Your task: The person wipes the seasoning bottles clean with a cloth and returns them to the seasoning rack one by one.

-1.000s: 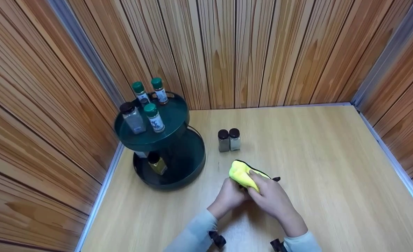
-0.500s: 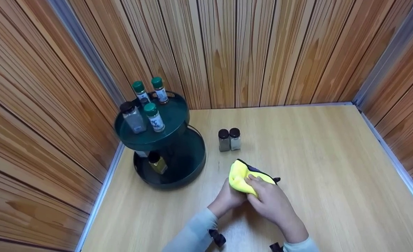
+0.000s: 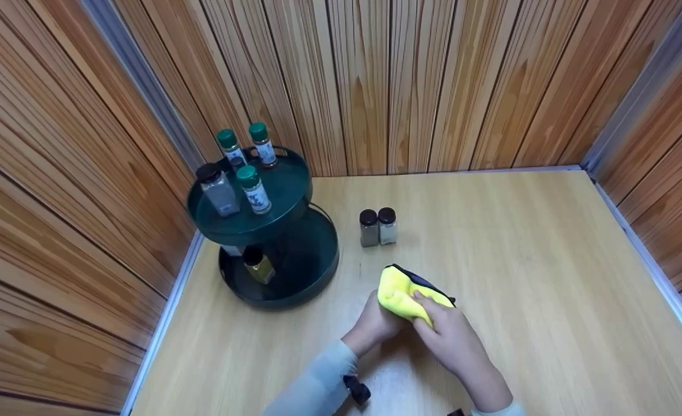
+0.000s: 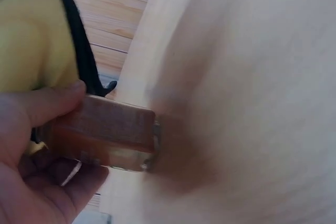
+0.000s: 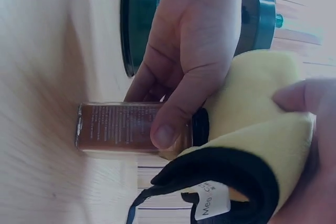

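My left hand (image 3: pixel 378 319) grips a square glass spice jar (image 5: pixel 118 124) by its upper part, thumb on one face. The jar has reddish-brown contents, printed text and a black cap (image 5: pixel 200 126); in the left wrist view the jar (image 4: pixel 118 129) shows its base pointing away from the palm. My right hand (image 3: pixel 453 338) holds a folded yellow cloth (image 3: pixel 401 292) with black edging and a white tag (image 5: pixel 212 200). The cloth lies against the jar's cap end. From the head view the jar is hidden under cloth and hands.
A dark green two-tier round rack (image 3: pixel 289 202) stands at left. Its top holds green-capped spice bottles (image 3: pixel 254 189) and a black-capped jar (image 3: pixel 217 189); below sits a yellowish jar (image 3: pixel 258 264). Two black-capped jars (image 3: pixel 378 228) stand side by side on the wooden table (image 3: pixel 520 260).
The cloth has spread from a bunched shape to a flatter fold, and the right fingers have shifted slightly on it. The left hand stays almost in place. The jars and rack keep their places.
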Tool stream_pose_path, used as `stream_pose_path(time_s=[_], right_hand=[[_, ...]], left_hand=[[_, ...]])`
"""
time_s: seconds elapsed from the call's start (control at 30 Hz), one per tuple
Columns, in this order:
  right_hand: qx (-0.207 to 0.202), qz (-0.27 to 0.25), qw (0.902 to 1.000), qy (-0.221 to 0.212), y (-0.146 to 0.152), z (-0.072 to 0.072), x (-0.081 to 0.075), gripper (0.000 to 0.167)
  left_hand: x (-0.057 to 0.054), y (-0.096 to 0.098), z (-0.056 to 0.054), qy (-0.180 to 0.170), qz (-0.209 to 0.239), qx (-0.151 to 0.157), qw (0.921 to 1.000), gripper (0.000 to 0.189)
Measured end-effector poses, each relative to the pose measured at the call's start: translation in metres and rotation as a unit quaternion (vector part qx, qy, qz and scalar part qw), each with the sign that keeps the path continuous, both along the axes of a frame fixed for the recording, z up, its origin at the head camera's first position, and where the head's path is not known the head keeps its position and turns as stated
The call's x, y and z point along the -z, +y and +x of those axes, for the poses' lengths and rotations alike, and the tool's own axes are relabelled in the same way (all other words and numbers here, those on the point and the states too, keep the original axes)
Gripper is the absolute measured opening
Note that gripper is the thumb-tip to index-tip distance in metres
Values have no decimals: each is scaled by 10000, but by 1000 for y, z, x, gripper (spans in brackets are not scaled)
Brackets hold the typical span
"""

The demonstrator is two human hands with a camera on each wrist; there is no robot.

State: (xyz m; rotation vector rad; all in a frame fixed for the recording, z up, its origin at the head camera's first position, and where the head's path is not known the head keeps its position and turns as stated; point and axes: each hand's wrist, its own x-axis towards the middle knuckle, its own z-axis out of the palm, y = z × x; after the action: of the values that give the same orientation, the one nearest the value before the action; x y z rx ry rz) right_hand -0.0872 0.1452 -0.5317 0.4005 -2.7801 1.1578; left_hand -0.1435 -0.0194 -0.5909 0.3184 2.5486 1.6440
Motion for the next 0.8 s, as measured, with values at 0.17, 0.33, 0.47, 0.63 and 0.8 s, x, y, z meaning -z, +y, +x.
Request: stream_pose_path(time_s=[0.17, 0.33, 0.47, 0.63, 0.8], right_hand=[[366, -252, 9988, -187, -6, -14, 1, 26], [594, -157, 9981, 35, -9, -24, 14, 12], [439, 167, 9973, 568, -10, -14, 23, 41], [140, 68, 9963, 851, -12, 2, 22, 48], [308, -323, 9971, 612, -11, 11, 16, 45]], left_hand=[[2, 2, 3, -183, -136, -175, 9996, 47], [7, 10, 9, -484, -65, -257, 9985, 53], [11, 12, 14, -212, 208, -358, 9989, 40], [3, 5, 13, -177, 623, -337, 9973, 43], [-1, 2, 11, -200, 601, -315, 9975, 41]])
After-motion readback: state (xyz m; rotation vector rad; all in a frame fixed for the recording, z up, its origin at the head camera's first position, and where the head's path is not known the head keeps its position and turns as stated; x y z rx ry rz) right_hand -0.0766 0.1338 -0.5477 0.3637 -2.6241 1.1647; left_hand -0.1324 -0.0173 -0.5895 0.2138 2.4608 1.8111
